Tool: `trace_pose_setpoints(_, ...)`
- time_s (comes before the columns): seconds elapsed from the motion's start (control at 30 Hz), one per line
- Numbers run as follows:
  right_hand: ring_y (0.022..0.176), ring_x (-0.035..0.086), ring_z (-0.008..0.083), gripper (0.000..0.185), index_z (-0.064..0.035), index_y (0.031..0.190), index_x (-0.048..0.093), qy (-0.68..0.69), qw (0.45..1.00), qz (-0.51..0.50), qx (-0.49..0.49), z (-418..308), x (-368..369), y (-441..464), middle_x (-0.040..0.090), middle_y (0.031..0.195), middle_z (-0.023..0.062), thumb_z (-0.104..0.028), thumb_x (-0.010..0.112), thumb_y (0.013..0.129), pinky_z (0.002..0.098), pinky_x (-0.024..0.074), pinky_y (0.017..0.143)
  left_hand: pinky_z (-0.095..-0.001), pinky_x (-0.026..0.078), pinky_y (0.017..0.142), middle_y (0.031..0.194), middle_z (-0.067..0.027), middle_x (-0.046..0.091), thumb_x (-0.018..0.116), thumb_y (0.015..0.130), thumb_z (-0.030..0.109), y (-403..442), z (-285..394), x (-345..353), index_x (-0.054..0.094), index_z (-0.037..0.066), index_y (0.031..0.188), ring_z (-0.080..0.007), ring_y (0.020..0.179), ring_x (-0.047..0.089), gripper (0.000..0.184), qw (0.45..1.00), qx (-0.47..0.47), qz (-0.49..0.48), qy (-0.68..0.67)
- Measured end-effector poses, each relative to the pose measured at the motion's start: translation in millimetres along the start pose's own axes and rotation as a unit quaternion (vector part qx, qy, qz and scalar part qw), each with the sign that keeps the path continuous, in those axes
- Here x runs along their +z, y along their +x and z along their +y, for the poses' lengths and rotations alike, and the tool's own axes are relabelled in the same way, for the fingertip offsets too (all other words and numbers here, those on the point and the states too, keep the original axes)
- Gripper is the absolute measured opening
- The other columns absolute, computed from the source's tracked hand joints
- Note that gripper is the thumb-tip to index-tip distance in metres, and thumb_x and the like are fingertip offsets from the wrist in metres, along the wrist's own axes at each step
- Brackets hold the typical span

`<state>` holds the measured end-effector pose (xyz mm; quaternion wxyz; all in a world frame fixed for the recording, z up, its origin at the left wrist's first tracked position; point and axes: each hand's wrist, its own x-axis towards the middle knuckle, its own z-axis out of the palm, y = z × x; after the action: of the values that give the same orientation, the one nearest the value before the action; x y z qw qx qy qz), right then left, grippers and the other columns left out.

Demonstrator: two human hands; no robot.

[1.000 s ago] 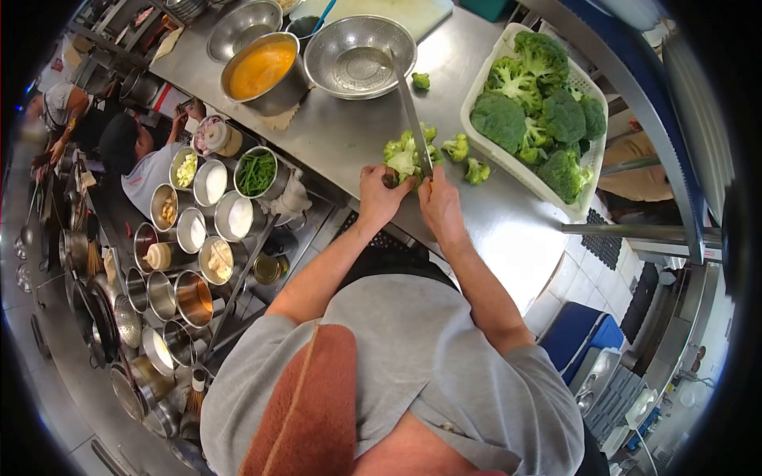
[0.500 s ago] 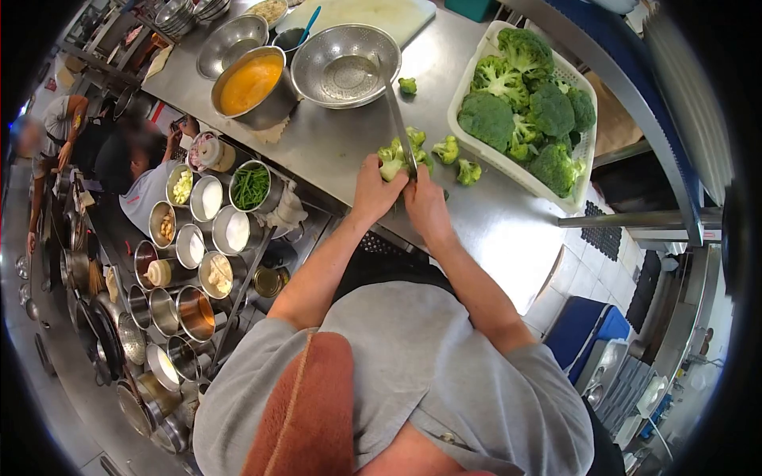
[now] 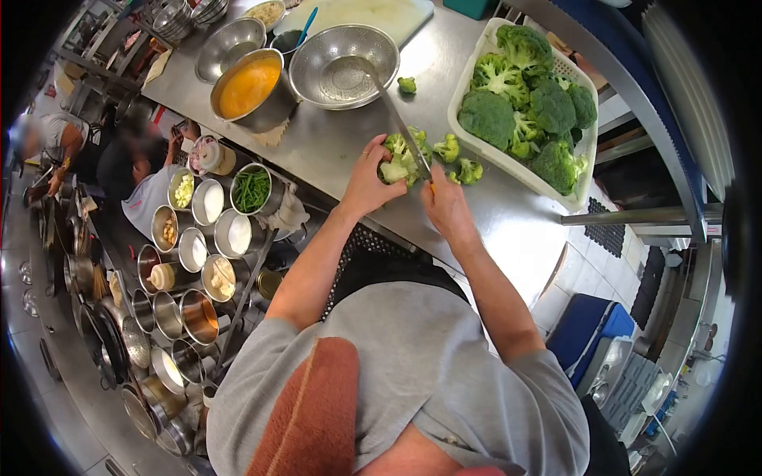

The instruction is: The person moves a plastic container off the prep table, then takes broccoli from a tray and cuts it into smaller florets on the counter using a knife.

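Observation:
My left hand (image 3: 370,181) curls around a head of broccoli (image 3: 394,168) above the steel counter. In my right hand (image 3: 446,205) is the handle of a long knife (image 3: 403,127), its blade slanting up and left across the broccoli. The blade's tip reaches over the rim of a perforated metal bowl (image 3: 344,67). Loose broccoli florets (image 3: 470,171) lie just right of the blade, and one small floret (image 3: 406,85) sits beside the bowl. Whether the blade touches the broccoli I cannot tell.
A white basket (image 3: 520,170) of broccoli heads stands at the right. Behind the bowl lies a cutting board (image 3: 413,16); left of it is a pot of orange liquid (image 3: 248,87). Metal containers (image 3: 252,189) fill the left side. Other people work at far left.
My hands have moved apart. The right hand has shifted right and slightly down with the knife, and the left hand's fingers have spread wider around the broccoli.

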<state>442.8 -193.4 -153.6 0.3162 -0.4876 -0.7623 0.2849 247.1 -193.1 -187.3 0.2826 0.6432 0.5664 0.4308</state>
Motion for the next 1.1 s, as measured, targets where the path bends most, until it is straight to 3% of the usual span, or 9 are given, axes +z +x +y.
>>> trace_pose_setpoints(0.23, 0.076, 0.060, 0.0500, 0.011, 0.0011, 0.099, 0.048, 0.011, 1.000, 0.011, -0.019, -18, -10, 12, 0.060, 0.077, 0.0298, -0.004, 0.054, 0.091, 0.0549, 0.0451, 0.064, -0.0410, 0.042, 0.102, 0.140, -0.0247, 0.048, 0.081, 0.065, 0.022, 4, 8, -1, 0.053, 0.001, 0.099, -0.0378, 0.126, 0.051, 0.049, 1.000, -0.011, 0.011, -0.016)
trace_pose_setpoints(0.3, 0.075, 0.061, 0.0499, 0.013, 0.0010, 0.101, 0.049, -0.047, 0.998, -0.042, -0.001, -4, 3, 10, 0.060, 0.077, 0.0299, -0.004, 0.055, 0.091, 0.0542, 0.0452, 0.063, -0.0409, 0.041, 0.103, 0.141, -0.0242, 0.048, 0.081, 0.065, 0.021, 2, 8, 0, 0.053, 0.001, 0.098, -0.0370, 0.127, 0.051, 0.048, 0.999, -0.026, 0.005, -0.025)
trace_pose_setpoints(0.6, 0.075, 0.062, 0.0505, 0.022, 0.0014, 0.107, 0.050, -0.043, 0.993, -0.088, 0.067, 8, -5, 19, 0.063, 0.076, 0.0285, -0.013, 0.053, 0.091, 0.0583, 0.0476, 0.068, -0.0419, 0.041, 0.104, 0.139, -0.0226, 0.049, 0.082, 0.065, 0.020, 9, 6, 7, 0.051, 0.003, 0.095, -0.0377, 0.126, 0.051, 0.047, 0.999, -0.010, -0.013, -0.033)
trace_pose_setpoints(0.8, 0.080, 0.062, 0.0504, 0.023, 0.0021, 0.111, 0.051, -0.051, 0.996, -0.057, 0.048, 6, 2, 21, 0.064, 0.082, 0.0299, -0.011, 0.052, 0.092, 0.0570, 0.0476, 0.071, -0.0424, 0.041, 0.104, 0.139, -0.0245, 0.048, 0.083, 0.065, 0.020, 4, 8, 13, 0.049, 0.004, 0.092, -0.0405, 0.127, 0.049, 0.047, 0.998, 0.056, -0.020, 0.008)
trace_pose_setpoints(0.9, 0.079, 0.064, 0.0479, 0.023, 0.0036, 0.109, 0.051, 0.011, 0.998, -0.004, 0.069, 14, -13, 26, 0.064, 0.082, 0.0296, -0.012, 0.053, 0.092, 0.0563, 0.0476, 0.070, -0.0406, 0.045, 0.099, 0.134, -0.0222, 0.051, 0.082, 0.067, 0.020, 4, 1, 11, 0.050, 0.002, 0.095, -0.0369, 0.122, 0.053, 0.046, 0.999, 0.026, 0.022, 0.033)
trace_pose_setpoints(0.97, 0.078, 0.064, 0.0476, 0.022, 0.0037, 0.109, 0.052, 0.048, 0.994, 0.017, 0.098, 17, -25, 30, 0.064, 0.081, 0.0296, -0.011, 0.053, 0.093, 0.0552, 0.0478, 0.069, -0.0388, 0.049, 0.094, 0.120, -0.0224, 0.058, 0.081, 0.072, 0.034, 8, -5, -1, 0.054, 0.000, 0.103, -0.0333, 0.111, 0.059, 0.052, 0.990, -0.138, 0.006, -0.022)
trace_pose_setpoints(1.0, 0.077, 0.064, 0.0474, 0.023, 0.0036, 0.110, 0.052, 0.001, 0.994, 0.036, 0.099, 11, -34, 33, 0.063, 0.080, 0.0294, -0.012, 0.054, 0.093, 0.0535, 0.0481, 0.068, -0.0388, 0.049, 0.094, 0.120, -0.0224, 0.058, 0.081, 0.072, 0.034, 11, -1, -8, 0.054, 0.000, 0.103, -0.0333, 0.111, 0.059, 0.052, 0.990, -0.139, 0.009, -0.017)
trace_pose_setpoints(1.07, 0.075, 0.063, 0.0473, 0.023, 0.0036, 0.111, 0.052, -0.038, 0.993, 0.052, 0.100, 1, -40, 33, 0.063, 0.079, 0.0291, -0.012, 0.054, 0.093, 0.0519, 0.0483, 0.066, -0.0323, 0.052, 0.084, 0.106, -0.0163, 0.063, 0.076, 0.079, 0.053, 18, 13, -25, 0.055, -0.002, 0.112, -0.0268, 0.094, 0.064, 0.068, 0.952, -0.303, -0.041, 0.014)
trace_pose_setpoints(1.1, 0.074, 0.063, 0.0471, 0.023, 0.0035, 0.111, 0.052, -0.021, 0.993, 0.027, 0.109, -3, -41, 28, 0.063, 0.077, 0.0288, -0.012, 0.054, 0.094, 0.0510, 0.0478, 0.064, -0.0323, 0.052, 0.084, 0.106, -0.0163, 0.063, 0.076, 0.079, 0.053, 19, 15, -30, 0.055, -0.002, 0.112, -0.0268, 0.094, 0.064, 0.068, 0.951, -0.305, -0.040, 0.020)
